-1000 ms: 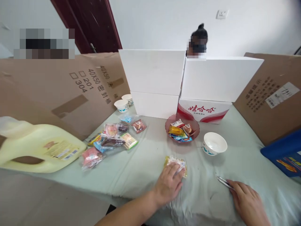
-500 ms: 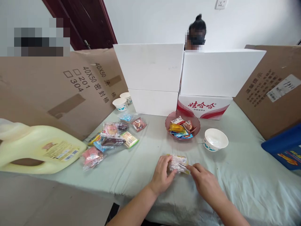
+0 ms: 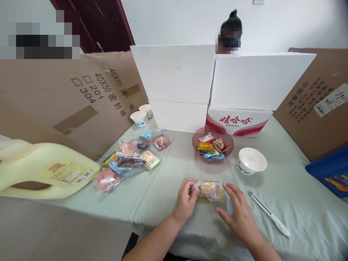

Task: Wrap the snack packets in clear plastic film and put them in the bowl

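left hand: fingers pinch left end of snack packet
right hand: open, fingertips at packet's right end
packet: on tablecloth, near edge
tweezers: lying free, right
step: likely opening packet
next: firm 2-hand grip
far: snack bowl

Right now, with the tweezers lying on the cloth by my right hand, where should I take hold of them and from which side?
Probably take the tweezers near the middle of their length, coming down from above with the right hand. They lie flat on the cloth, slanting from near the white bowl toward the near right. They are long and thin, so a thumb-and-finger pinch across the narrow width looks easiest.
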Tool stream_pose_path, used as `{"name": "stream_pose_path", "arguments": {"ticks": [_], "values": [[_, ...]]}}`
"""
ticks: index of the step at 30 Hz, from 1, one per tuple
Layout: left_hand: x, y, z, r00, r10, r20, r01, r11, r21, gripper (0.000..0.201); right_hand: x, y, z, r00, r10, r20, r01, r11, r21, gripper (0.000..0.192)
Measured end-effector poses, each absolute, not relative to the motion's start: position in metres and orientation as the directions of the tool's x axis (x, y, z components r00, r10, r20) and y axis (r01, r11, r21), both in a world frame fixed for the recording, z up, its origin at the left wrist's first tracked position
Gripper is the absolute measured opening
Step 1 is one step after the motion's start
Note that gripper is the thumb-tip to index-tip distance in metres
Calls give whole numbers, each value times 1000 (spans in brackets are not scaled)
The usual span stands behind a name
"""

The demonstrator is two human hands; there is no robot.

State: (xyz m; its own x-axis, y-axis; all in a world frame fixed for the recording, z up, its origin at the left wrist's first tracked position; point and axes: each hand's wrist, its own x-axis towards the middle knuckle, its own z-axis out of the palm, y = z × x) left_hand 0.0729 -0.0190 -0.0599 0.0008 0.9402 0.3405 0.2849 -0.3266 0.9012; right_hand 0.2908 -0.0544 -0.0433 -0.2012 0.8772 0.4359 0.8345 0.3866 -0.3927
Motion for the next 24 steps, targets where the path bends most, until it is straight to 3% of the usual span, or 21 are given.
{"name": "stream_pose_path", "arguments": {"ticks": [1, 4, 6, 10, 13, 15, 18, 20, 24], "values": [[71, -19, -60, -20, 947, 320, 272, -303, 913, 11, 278, -50, -42, -217, 878, 427, 816, 403, -414, 57], [56, -14, -63, -105, 960, 259, 285, -220, 933, 6, 267, -40, -40, -218, 888, 405, 763, 414, -497, 30], [37, -8, -64, -172, 955, 242, 355, -169, 919, 7, 280, -39, -43, -162, 909, 383, 747, 367, -554, 23], [4, -1, -58, -223, 875, 431, 633, -206, 746, 31, 320, -50, -54, -9, 930, 366, 789, 232, -569, 23], [4, -3, -42, 17, 805, 593, 763, -393, 513, 40, 331, -59, -52, 70, 897, 436, 826, 193, -530, 26], [17, -5, -30, 258, 778, 572, 753, -534, 385, 42, 323, -59, -43, 52, 872, 486, 825, 236, -513, 31], [43, -9, -16, 469, 754, 461, 737, -621, 266, 48, 302, -51, -22, -136, 863, 486, 794, 389, -468, 43], [55, -16, -12, 523, 746, 412, 747, -634, 200, 33, 290, -45, -11, -289, 851, 439, 770, 479, -421, 52], [58, -50, -17, 628, 719, 297, 723, -681, 120, 15, 284, -52, -7, -535, 806, 253, 722, 592, -359, 34]]}}
